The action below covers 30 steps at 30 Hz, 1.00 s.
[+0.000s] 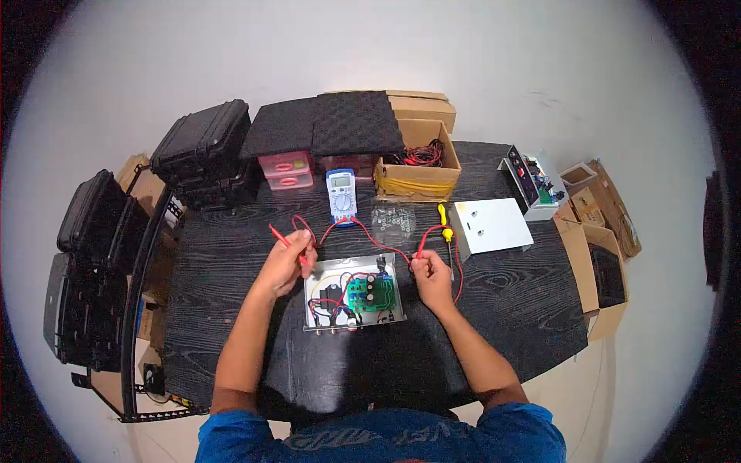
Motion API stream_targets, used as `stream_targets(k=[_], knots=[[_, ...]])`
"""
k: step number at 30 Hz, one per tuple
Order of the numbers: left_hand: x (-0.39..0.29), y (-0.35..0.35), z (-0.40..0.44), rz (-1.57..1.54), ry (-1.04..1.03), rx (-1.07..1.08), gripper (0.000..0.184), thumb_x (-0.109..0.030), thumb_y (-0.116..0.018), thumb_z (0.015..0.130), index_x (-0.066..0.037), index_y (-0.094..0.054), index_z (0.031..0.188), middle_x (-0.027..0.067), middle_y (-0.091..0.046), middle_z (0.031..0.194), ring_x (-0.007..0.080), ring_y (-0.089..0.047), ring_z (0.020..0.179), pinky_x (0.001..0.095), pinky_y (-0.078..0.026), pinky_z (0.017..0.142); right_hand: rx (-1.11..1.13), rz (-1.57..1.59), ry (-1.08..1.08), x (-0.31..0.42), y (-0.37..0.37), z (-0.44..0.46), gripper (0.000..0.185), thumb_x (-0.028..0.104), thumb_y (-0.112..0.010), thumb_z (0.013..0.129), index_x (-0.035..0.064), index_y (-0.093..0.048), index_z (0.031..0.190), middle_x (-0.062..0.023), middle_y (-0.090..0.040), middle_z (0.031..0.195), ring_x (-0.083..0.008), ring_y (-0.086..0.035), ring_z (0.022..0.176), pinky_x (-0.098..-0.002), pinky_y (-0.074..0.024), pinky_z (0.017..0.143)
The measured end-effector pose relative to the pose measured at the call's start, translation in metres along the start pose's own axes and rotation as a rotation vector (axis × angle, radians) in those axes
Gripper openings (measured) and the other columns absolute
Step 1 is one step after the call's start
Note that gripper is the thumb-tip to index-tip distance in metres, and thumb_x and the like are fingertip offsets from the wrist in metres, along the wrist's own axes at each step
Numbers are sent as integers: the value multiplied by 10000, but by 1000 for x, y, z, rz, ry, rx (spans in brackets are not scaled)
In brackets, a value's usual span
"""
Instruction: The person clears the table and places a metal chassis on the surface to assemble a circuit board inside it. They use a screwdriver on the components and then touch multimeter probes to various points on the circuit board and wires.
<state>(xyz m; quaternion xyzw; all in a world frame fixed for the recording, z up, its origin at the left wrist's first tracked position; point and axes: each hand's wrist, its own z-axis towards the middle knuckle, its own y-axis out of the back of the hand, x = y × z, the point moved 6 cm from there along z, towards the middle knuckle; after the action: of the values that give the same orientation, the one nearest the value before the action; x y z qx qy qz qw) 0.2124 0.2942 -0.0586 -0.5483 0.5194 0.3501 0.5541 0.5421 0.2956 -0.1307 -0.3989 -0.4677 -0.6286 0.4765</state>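
Note:
My left hand [289,264] is closed around a red test probe [279,235] above the left rear corner of an open metal enclosure [323,270]. My right hand [433,281] pinches a second red probe [421,245] just beyond the enclosure's right side. Inside the enclosure lie a green circuit board [378,297], a black component [331,296] and several coloured wires. From both probes, red leads [384,242] run to a blue and white multimeter [342,202]. Its display is too small to read.
A yellow-handled screwdriver [447,234] lies beside a white metal cover [494,225]. A bag of small parts [394,223] rests behind the enclosure. Farther back stand a cardboard box [417,182], red drawers [285,170] and black cases [202,147]. Another opened device [536,185] stands at the right.

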Motion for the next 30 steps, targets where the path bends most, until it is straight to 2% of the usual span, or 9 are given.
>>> stream_targets(k=[4,6,9,13,17,18,21,25,30], knots=[[-9,-11,-7,-219,-122,43,201,-265,-524,1109,-76,-529,1043,119,-696,925,193,-709,805,297,-577,751,-37,-6,33,6,0,0,140,178,-676,1032,39,-678,1048,110,-504,707,1,-410,632,-208,-334,558],[-14,-17,-10,-194,-168,44,174,-232,-495,1120,-62,-490,1082,148,-706,1004,227,-738,888,327,-596,842,-27,34,11,2,0,0,141,175,-675,1032,35,-678,1056,89,-529,739,-6,-439,653,-210,-353,576],[4,-14,-9,178,-165,80,125,-168,-443,1129,-45,-458,1113,162,-713,1062,233,-737,968,344,-583,905,-57,-5,57,2,2,2,130,132,-685,1017,11,-682,1064,60,-552,799,-7,-465,669,-203,-384,587],[23,-23,-8,314,-274,145,119,-111,-494,1108,-1,-460,1076,177,-723,1090,205,-728,1013,329,-581,894,-84,-27,86,-14,4,4,119,111,-687,1009,0,-692,1053,50,-547,829,-17,-470,669,-209,-386,587],[8,-34,-14,713,-425,84,118,-118,-691,1008,-7,-706,1045,118,-766,1032,161,-732,961,362,-586,836,-117,-8,149,-16,6,1,112,98,-676,1010,3,-671,1068,37,-574,833,-25,-476,673,-221,-396,599],[9,-31,-13,724,-525,38,93,-150,-777,919,-88,-798,985,86,-772,1004,182,-721,983,409,-534,893,-118,-20,164,-5,6,-2,111,95,-673,1011,4,-665,1073,32,-590,834,-25,-485,678,-220,-401,604],[-8,-35,-21,993,-677,73,130,-203,-809,870,-122,-805,971,68,-772,999,214,-690,1048,409,-437,975,-106,86,231,31,-4,-3,114,88,-667,1009,6,-650,1087,5,-648,844,-34,-546,716,-229,-448,647],[2,-27,-17,984,-532,107,157,-228,-846,808,-120,-810,917,24,-764,1135,244,-636,1194,424,-363,1110,130,131,267,81,-32,12,116,92,-666,1007,6,-649,1082,-33,-716,900,-70,-651,827,-266,-523,746],[14,-24,-13,1032,-644,136,153,-266,-854,800,-167,-828,915,2,-710,1289,259,-555,1326,478,-317,1103,239,61,195,76,-62,31,162,136,-688,957,21,-695,1071,-130,-728,992,-241,-709,906,-369,-540,851]])
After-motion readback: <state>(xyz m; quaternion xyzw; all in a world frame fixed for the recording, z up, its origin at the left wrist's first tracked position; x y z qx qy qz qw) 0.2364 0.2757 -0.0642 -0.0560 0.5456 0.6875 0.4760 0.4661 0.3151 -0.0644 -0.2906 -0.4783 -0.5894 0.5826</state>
